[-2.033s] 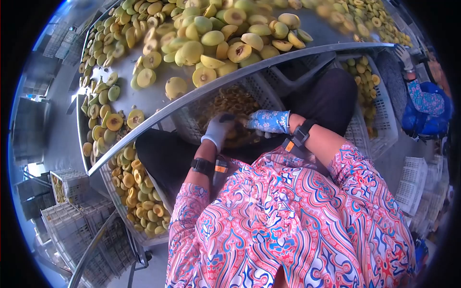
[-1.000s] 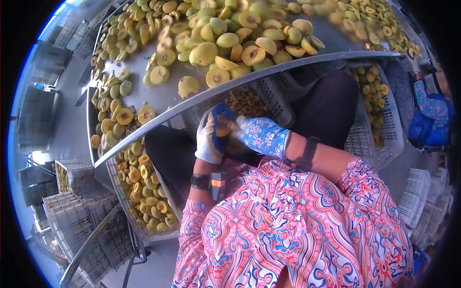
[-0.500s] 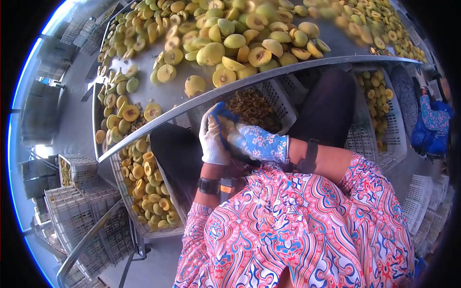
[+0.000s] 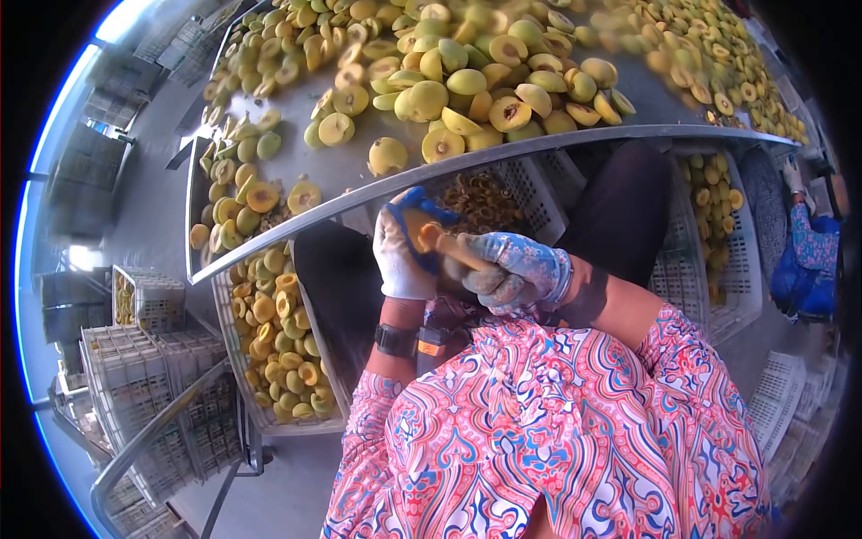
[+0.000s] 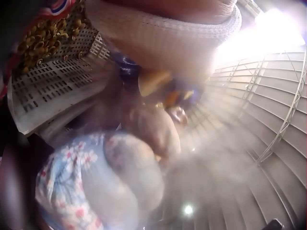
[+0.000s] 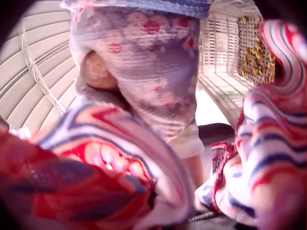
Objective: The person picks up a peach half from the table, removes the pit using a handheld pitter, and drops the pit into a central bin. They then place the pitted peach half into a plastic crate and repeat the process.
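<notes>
My left hand [image 4: 402, 256], in a white glove with a blue palm, holds a yellow fruit piece [image 5: 153, 81], partly hidden by the fingers. My right hand [image 4: 516, 269], in a floral blue glove, grips a light wooden handle [image 4: 467, 255] whose far end points at the fruit. A small shiny metal part [image 5: 180, 115] shows at that end in the left wrist view. The right wrist view shows the back of the right glove [image 6: 153, 67] and the round handle end [image 6: 97, 71]. Both hands are above my lap, near a crate of brown scraps [image 4: 485, 205].
A metal-edged table [image 4: 350, 205] piled with halved fruit [image 4: 467, 83] lies ahead. Fruit-filled crates stand on the left [image 4: 285, 359] and right [image 4: 714, 211]. Stacked crates [image 4: 148, 404] are at far left; another person [image 4: 808, 247] is at far right.
The hands rose from the scrap crate and came together. Since half a second ago, my right hand has drawn back slightly and turned, bringing the handle into sight. The head view has shifted a little.
</notes>
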Available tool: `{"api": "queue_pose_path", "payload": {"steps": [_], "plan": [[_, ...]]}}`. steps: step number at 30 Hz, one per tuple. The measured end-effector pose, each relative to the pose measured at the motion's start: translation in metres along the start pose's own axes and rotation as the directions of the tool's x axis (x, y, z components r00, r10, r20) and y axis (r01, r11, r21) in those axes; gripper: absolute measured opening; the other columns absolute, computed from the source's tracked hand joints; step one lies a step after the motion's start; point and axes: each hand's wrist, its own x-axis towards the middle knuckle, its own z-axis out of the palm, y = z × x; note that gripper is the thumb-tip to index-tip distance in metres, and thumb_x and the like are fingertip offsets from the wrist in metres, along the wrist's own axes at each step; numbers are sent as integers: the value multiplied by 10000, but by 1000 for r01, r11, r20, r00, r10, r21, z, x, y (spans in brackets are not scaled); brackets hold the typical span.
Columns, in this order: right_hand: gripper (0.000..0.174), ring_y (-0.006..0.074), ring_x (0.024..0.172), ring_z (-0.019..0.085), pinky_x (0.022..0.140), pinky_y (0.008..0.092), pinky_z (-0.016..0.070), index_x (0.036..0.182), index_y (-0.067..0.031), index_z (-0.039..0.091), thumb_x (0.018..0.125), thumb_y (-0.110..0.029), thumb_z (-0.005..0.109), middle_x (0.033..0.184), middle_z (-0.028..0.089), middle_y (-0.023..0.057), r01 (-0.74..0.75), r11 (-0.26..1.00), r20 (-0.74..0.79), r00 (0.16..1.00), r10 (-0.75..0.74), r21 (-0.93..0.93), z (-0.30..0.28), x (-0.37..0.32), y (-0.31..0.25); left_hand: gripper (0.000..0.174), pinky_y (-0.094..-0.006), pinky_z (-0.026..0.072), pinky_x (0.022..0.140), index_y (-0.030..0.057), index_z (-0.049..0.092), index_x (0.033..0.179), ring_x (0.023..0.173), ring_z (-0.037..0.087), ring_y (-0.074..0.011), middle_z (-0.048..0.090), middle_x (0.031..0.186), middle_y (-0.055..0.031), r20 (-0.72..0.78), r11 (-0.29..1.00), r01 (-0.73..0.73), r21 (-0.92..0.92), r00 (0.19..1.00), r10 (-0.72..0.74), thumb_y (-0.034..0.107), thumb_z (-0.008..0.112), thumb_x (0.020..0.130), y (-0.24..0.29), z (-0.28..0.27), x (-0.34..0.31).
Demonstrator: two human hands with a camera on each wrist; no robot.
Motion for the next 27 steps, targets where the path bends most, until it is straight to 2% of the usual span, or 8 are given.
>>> {"api": "queue_pose_path", "payload": {"steps": [6,8,10,11,14,20,23,27], "plan": [[426,27,408,303,355,192,230,983,-55,542,984,-476,474,551,371,-59,-51,910,-263,963,-66,-412,-11,-20,-21,325,-310,528,787,-44,594,1150,832,621,-177,642,949,-120,-212,898,-171,405,938,275,184,397,1028,105,-72,-45],[421,74,418,362,364,235,290,980,-56,543,986,-470,468,577,414,-21,-162,795,-409,905,-116,-585,-32,-16,-26,336,-362,457,925,34,617,1210,1011,593,-251,642,1108,-139,-153,220,47,974,854,497,157,641,898,133,-136,-53],[410,105,424,401,368,257,317,976,-61,546,987,-463,465,595,442,1,-311,648,-561,798,-220,-696,-41,-9,-21,393,-398,425,974,55,622,1218,1096,560,-293,623,1167,-150,117,-290,71,954,805,582,165,694,848,157,-137,-47],[413,168,496,510,438,321,412,977,-44,555,997,-442,444,666,537,65,-294,608,-517,825,-228,-737,-49,-6,-19,399,-394,436,967,44,622,1215,1092,574,-296,629,1150,-153,156,-196,-48,980,795,586,154,702,840,159,-125,-32],[428,243,597,593,579,367,481,984,-8,562,999,-418,438,779,619,148,-230,431,-390,859,-333,-873,-27,-4,-18,403,-348,505,830,56,636,1186,952,644,-267,634,1130,-157,233,62,-277,959,894,384,143,726,803,141,-45,31],[349,131,461,494,445,283,390,978,-49,539,999,-392,479,634,559,47,-84,307,-244,809,-534,-948,-26,-15,-15,465,-383,502,865,98,609,1225,1031,618,-314,626,1170,-154,402,-423,-493,760,869,-290,227,710,790,83,19,142],[301,84,455,460,441,248,379,1055,-58,527,1000,-352,495,636,536,14,-42,499,-333,793,-511,-866,-13,-25,-18,404,-360,539,753,56,588,1226,934,649,-267,637,1139,-160,366,195,-320,927,887,-282,261,605,878,83,-2,162],[364,385,798,620,678,424,486,1174,21,553,968,-278,538,940,652,226,108,401,-222,690,-689,-910,8,-25,-26,530,-295,528,551,-23,510,1238,823,659,-236,640,1098,-179,417,942,153,298,867,-273,431,381,998,104,-4,114]]}}
